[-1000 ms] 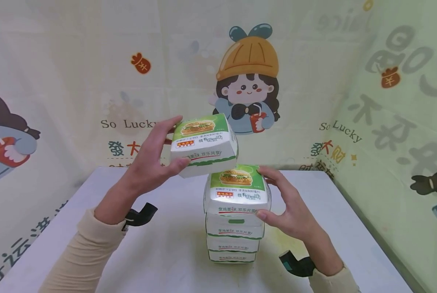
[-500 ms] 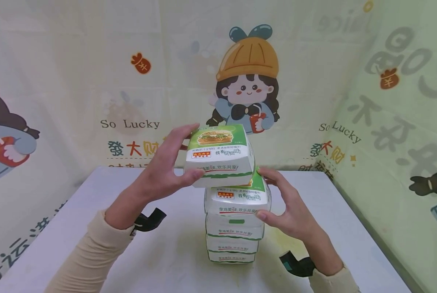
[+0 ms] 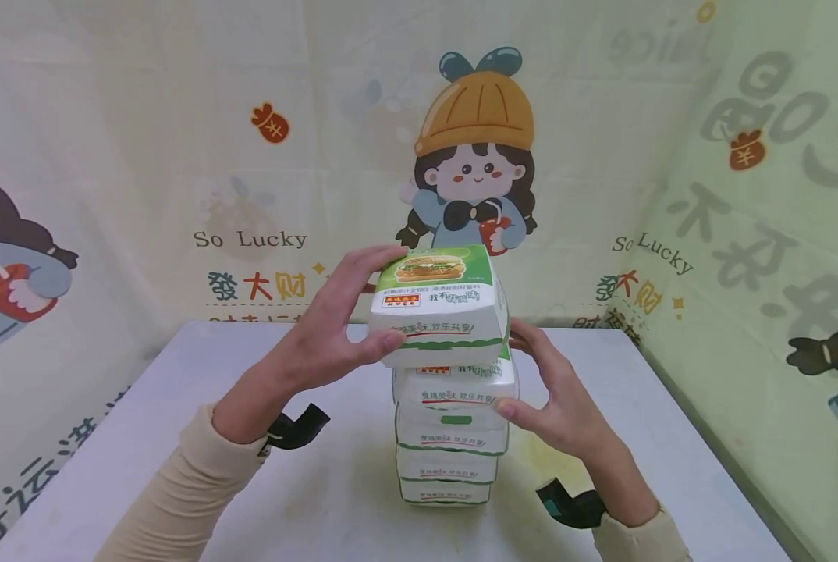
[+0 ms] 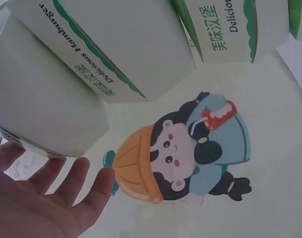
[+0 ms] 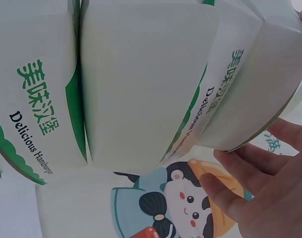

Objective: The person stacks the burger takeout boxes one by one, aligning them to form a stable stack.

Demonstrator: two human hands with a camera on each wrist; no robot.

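My left hand (image 3: 328, 320) grips a white and green hamburger box (image 3: 436, 304), its thumb on the front and its fingers round the far left side. This box is over the top of a stack of several like boxes (image 3: 447, 437), covering most of the upper one's lid; whether its full weight rests there I cannot tell. My right hand (image 3: 559, 398) holds the stack's upper box (image 3: 454, 390) at its right side, thumb at the front corner. In the left wrist view the left fingers (image 4: 96, 193) touch a box side. The right wrist view shows lettered box sides (image 5: 31, 84).
The stack stands on a white table (image 3: 307, 499). Behind it hangs a patterned cloth backdrop (image 3: 363, 172) with a cartoon figure. A black camera mount (image 3: 300, 427) juts from the left wrist, and another mount (image 3: 569, 503) from the right.
My left hand has carried its box right and slightly down, from left of the stack to over its top. The right hand has stayed at the upper box, almost still.
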